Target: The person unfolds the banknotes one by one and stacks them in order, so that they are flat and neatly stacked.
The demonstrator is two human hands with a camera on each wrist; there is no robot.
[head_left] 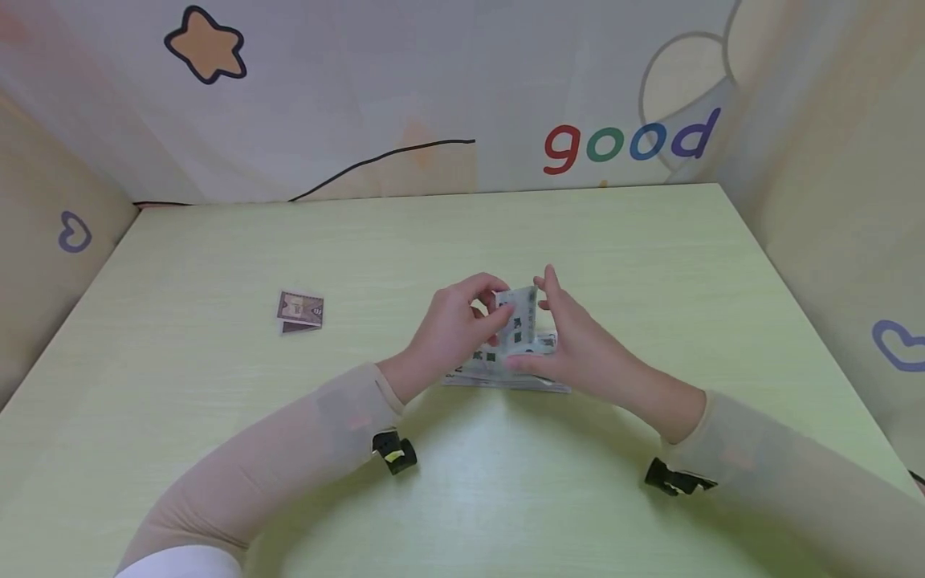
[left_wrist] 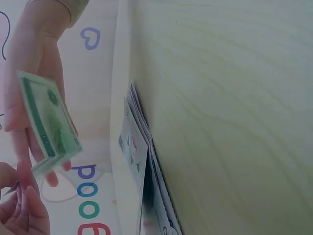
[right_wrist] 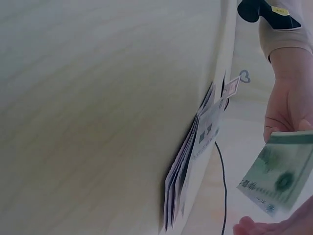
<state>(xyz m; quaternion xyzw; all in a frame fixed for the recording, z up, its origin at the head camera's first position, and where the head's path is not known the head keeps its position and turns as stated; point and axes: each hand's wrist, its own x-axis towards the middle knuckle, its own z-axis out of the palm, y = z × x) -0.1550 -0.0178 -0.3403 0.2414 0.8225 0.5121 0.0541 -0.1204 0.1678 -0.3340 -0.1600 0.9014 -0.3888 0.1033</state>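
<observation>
My left hand (head_left: 462, 321) pinches a small green printed banknote-like paper (head_left: 520, 317) between thumb and fingers, holding it raised above the table. In the left wrist view the green paper (left_wrist: 51, 117) shows a bent lower end. The right hand (head_left: 588, 345) is close by on the paper's right, its fingers fairly straight and the thumb apart from them. Beneath both hands lies a loose stack of similar papers (head_left: 480, 363), partly hidden by them. From the right wrist view, the stack (right_wrist: 193, 152) has several layers with uneven, lifted edges.
Two small brown printed papers (head_left: 300, 309) lie overlapped on the left of the pale green table (head_left: 217, 385). A printed cloth wall (head_left: 405, 80) rises behind the table and at both sides. Black wrist cameras (head_left: 395, 452) are strapped on both sleeves.
</observation>
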